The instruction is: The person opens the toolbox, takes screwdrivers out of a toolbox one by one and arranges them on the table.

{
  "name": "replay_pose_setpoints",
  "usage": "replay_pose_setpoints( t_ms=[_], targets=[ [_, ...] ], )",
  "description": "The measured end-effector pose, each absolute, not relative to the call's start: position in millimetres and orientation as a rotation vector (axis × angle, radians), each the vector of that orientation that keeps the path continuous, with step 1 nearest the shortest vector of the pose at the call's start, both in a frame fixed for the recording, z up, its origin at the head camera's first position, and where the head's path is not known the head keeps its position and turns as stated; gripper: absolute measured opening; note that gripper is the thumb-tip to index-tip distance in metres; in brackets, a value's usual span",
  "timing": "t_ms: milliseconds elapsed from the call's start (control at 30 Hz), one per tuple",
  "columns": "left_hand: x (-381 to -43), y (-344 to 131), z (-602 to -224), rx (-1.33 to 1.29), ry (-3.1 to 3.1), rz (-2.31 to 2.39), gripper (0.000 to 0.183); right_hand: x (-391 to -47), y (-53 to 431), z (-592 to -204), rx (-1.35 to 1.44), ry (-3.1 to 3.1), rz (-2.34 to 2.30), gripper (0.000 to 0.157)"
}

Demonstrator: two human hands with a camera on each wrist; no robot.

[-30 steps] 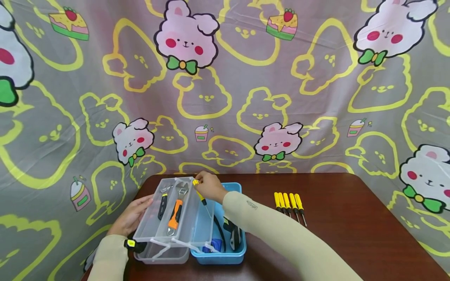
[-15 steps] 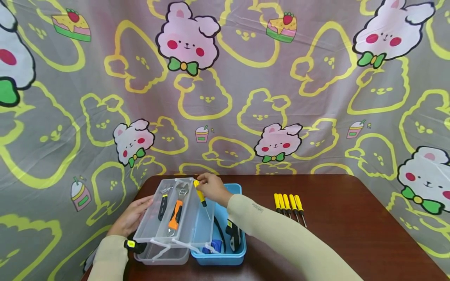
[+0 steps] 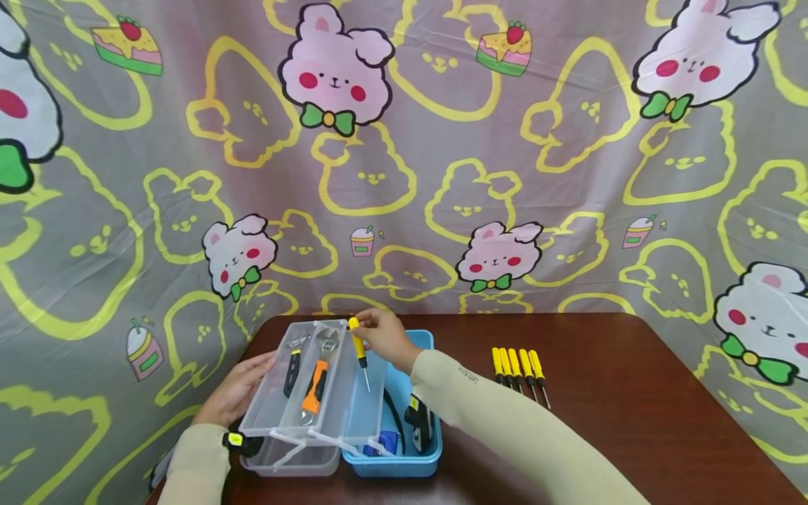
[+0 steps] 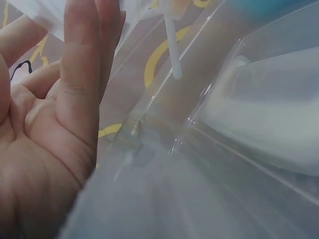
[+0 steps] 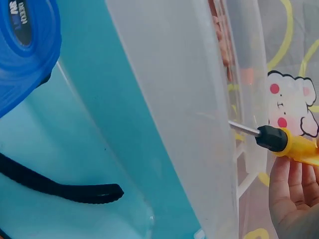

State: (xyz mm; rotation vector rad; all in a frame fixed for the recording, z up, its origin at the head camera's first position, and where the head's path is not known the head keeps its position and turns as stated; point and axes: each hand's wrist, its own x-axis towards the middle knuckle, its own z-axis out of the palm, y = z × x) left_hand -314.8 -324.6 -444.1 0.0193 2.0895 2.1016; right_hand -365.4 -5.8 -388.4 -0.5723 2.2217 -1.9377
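My right hand [image 3: 390,338] pinches a screwdriver [image 3: 358,342] by its yellow handle, and the thin shaft points down over the right-hand compartment of the clear tray [image 3: 341,414]. In the right wrist view the screwdriver [image 5: 271,138] crosses the tray's translucent wall. Two adjustable wrenches lie in the tray: a black-handled wrench [image 3: 293,365] and an orange-handled wrench [image 3: 315,382]. My left hand [image 3: 236,388] supports the tray's left side with mostly straight fingers. In the left wrist view, the left hand [image 4: 55,124] is against clear plastic that partly covers its fingertips.
Beneath the raised tray sits the blue toolbox base [image 3: 421,465]. Inside are a blue tape measure [image 3: 383,443], a black strap [image 5: 75,191] and a black tool [image 3: 421,426]. Several yellow screwdrivers [image 3: 517,365] lie in a row on the brown table [image 3: 606,421]. Patterned cloth [image 3: 416,175] hangs behind.
The screwdriver in my right hand has turned more upright, its tip swinging left over the tray. My right hand has shifted slightly; my left hand and the tray stay put.
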Motion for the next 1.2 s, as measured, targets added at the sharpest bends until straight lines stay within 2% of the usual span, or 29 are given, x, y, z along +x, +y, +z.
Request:
replay_pose_setpoints(
  t_ms=[300, 533, 700, 900, 1133, 1200],
  targets=[
    [-313, -324, -443, 0.016, 2.092, 2.109, 0.064, -363, -3, -383, -0.542, 2.205, -1.992, 0.019],
    [-312, -324, -442, 0.010, 2.067, 2.139, 0.051, -363, 7, -378, -0.558, 2.190, -1.989, 0.023],
    [-311, -324, -442, 0.064, 2.040, 2.137, 0.051, -365, 15, -376, -0.576, 2.184, -1.970, 0.024],
    [-310, -323, -440, 0.004, 2.048, 2.140, 0.046, -368, 24, -371, -0.587, 2.168, -1.963, 0.024],
    [-309, -323, -440, 0.014, 2.061, 2.117, 0.061, -369, 37, -365, -0.603, 2.181, -1.952, 0.024],
    [-309, -323, -440, -0.004, 2.058, 2.121, 0.061, -370, 41, -364, -0.599, 2.184, -1.945, 0.023]
  ],
)
